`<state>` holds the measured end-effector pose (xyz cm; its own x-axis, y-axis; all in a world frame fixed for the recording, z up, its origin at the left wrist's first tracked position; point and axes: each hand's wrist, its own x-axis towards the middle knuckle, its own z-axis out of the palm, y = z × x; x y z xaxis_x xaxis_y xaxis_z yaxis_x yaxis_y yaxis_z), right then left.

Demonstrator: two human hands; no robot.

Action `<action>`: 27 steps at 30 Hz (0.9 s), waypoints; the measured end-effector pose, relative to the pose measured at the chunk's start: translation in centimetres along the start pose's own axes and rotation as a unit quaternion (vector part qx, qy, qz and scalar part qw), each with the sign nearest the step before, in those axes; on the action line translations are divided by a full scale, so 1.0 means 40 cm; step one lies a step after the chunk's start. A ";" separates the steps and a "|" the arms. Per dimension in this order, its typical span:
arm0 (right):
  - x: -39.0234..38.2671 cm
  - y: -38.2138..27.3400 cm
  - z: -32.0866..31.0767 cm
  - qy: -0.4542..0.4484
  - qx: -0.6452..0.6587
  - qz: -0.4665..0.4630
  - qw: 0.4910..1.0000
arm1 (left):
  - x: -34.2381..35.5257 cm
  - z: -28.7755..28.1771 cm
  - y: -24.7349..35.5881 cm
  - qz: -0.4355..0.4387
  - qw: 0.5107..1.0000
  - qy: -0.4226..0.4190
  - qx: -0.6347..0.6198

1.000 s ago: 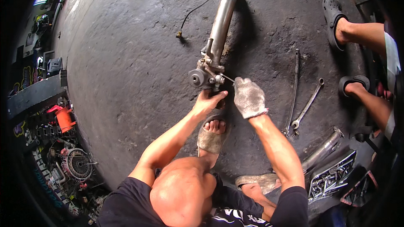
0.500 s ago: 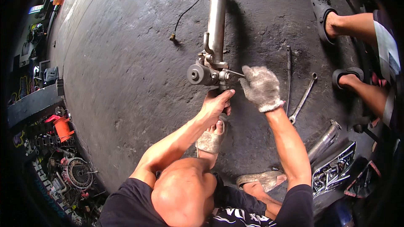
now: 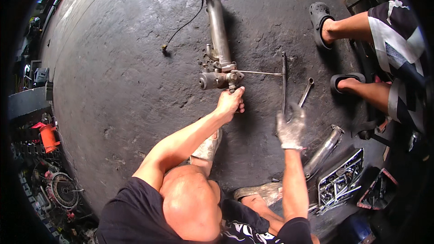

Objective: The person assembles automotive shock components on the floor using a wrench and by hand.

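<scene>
A metal pipe assembly (image 3: 220,36) lies on the dark floor, with a flange at its far end and a round valve-like housing (image 3: 210,81) near me. My bare left hand (image 3: 230,103) is closed around the near end of the assembly. From the housing a thin metal rod-like tool (image 3: 260,72) sticks out to the right, reaching a long dark bar (image 3: 284,81). My right hand (image 3: 291,129), in a dirty knitted glove, is blurred. Its thumb and fingers look apart with nothing visible between them, near the bar's lower end and a combination wrench (image 3: 307,91).
A shiny metal tube (image 3: 323,151) lies right of my right forearm, by a tray (image 3: 320,187) of sockets and wrenches and a red-edged tray (image 3: 382,171). Another person's feet in grey clogs (image 3: 320,25) stand at the right. Machine parts (image 3: 63,190) crowd the left.
My right hand has let go of the thin tool and moved back toward me. The tool stays at the housing. The view has shifted; my left hand keeps its hold.
</scene>
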<state>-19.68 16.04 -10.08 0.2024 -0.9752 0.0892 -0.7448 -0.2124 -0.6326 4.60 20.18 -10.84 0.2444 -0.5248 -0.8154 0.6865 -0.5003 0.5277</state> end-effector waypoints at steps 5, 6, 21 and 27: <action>-0.008 -0.207 0.122 -0.080 0.073 0.043 0.993 | 0.066 -0.001 -0.037 0.002 0.992 -0.059 0.115; 0.004 -0.216 0.149 -0.100 0.079 0.060 0.990 | 0.082 -0.015 -0.053 -0.014 0.989 -0.103 0.105; 0.010 -0.200 0.234 -0.161 0.175 0.131 0.962 | -0.106 -0.091 0.244 0.493 0.626 0.070 0.600; 0.008 -0.190 0.161 -0.131 0.085 0.077 0.985 | -0.020 0.016 0.272 0.326 0.489 -0.092 0.804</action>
<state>-9.86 17.74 -10.19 0.2701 -0.9407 -0.2053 -0.6670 -0.0290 -0.7445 11.44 14.70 -4.30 -0.1159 -0.9125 -0.3923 -0.9580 -0.0016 0.2867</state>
